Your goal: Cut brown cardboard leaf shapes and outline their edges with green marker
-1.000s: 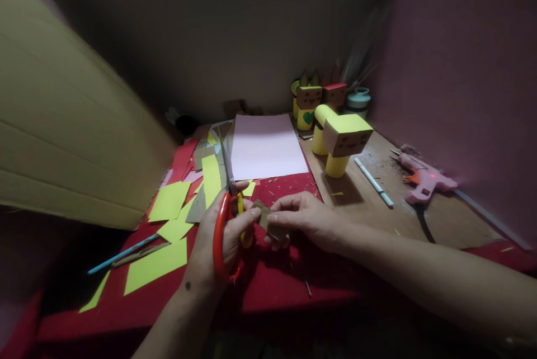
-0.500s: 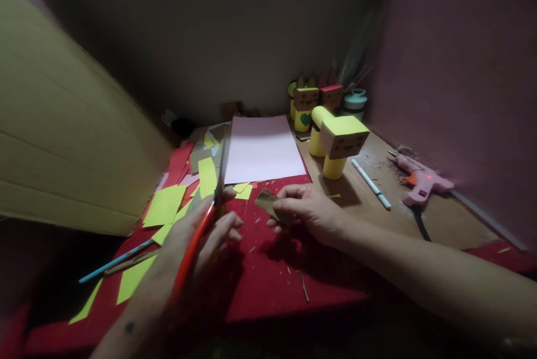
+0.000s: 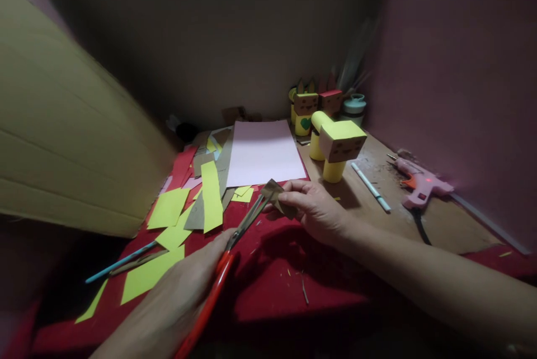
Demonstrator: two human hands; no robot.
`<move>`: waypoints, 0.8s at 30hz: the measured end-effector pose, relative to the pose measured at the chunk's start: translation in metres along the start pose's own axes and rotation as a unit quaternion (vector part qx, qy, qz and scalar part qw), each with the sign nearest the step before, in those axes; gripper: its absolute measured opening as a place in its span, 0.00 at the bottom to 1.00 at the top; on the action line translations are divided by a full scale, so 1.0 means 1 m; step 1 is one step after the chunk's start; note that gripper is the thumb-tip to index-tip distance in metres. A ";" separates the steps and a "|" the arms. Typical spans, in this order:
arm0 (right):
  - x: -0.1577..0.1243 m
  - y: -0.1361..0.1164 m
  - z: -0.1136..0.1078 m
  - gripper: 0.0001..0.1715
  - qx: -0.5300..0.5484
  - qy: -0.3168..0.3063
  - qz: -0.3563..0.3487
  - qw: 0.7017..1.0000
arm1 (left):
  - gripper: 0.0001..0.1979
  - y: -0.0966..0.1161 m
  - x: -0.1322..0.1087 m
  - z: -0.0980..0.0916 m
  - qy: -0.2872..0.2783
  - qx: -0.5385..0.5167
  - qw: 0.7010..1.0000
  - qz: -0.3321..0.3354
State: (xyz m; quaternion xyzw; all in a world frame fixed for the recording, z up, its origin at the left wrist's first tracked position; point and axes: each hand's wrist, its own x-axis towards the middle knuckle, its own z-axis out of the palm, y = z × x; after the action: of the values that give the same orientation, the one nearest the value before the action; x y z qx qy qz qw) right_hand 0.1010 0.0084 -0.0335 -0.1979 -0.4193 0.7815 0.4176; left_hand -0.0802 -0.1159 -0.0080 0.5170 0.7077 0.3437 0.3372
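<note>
My left hand [image 3: 191, 278] is closed around the red handles of a pair of scissors [image 3: 218, 275]. Their blades point up and to the right, with the tips at the near-left edge of a small piece of brown cardboard [image 3: 273, 191]. Between thumb and fingers, my right hand [image 3: 314, 208] pinches that cardboard above the red table cover. Whether the blades have cut into it I cannot tell. Part of my left hand's fingers is hidden behind the scissors.
Yellow paper pieces [image 3: 212, 197] and cardboard scraps lie at left with a blue stick [image 3: 121, 261]. A pale sheet [image 3: 266, 152] lies behind my hands. To the right are a yellow box-headed figure [image 3: 342, 143], a white marker [image 3: 371, 187] and a pink glue gun [image 3: 422, 180].
The scissors have swung right and down from nearly upright, and their tips are now at the cardboard. My right hand has lifted the cardboard slightly.
</note>
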 end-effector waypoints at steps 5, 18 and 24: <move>-0.001 0.003 0.001 0.12 -0.005 -0.001 0.000 1.000 | 0.14 0.008 0.013 0.004 -0.035 -0.009 0.998 -0.043; -0.002 0.009 -0.001 0.11 -0.003 -0.024 0.006 1.000 | 0.19 0.044 0.006 0.004 -0.088 -0.029 0.987 -0.131; -0.001 0.009 -0.001 0.10 -0.010 -0.022 0.010 1.000 | 0.17 0.038 0.006 0.005 -0.091 -0.022 0.988 -0.119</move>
State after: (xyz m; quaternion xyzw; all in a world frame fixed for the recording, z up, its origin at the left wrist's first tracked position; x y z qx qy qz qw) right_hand 0.0978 0.0049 -0.0415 -0.1891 -0.4338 0.7859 0.3981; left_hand -0.0581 -0.1004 0.0201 0.4509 0.7227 0.2680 0.4502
